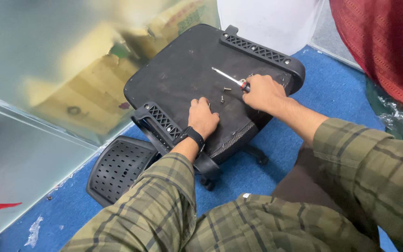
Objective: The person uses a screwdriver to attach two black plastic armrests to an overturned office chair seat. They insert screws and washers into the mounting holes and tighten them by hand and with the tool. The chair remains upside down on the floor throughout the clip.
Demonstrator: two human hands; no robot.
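Observation:
A black chair seat (183, 74) lies upside down on the blue floor, its flat underside facing up. My left hand (202, 116) rests with curled fingers on the near part of that underside, close to a black perforated armrest (159, 122). My right hand (263, 92) grips a screwdriver (229, 77) by its red and black handle, the metal shaft lying low over the seat and pointing away to the left. Two small screws (224, 94) lie loose on the seat between my hands. A second armrest (262, 50) runs along the far edge.
A black perforated chair back (117, 169) lies on the blue carpet (332, 88) at the lower left. A frosted glass partition (29, 84) stands on the left with cardboard behind it. Red fabric (388, 42) hangs at the upper right, above crumpled clear plastic (392, 116).

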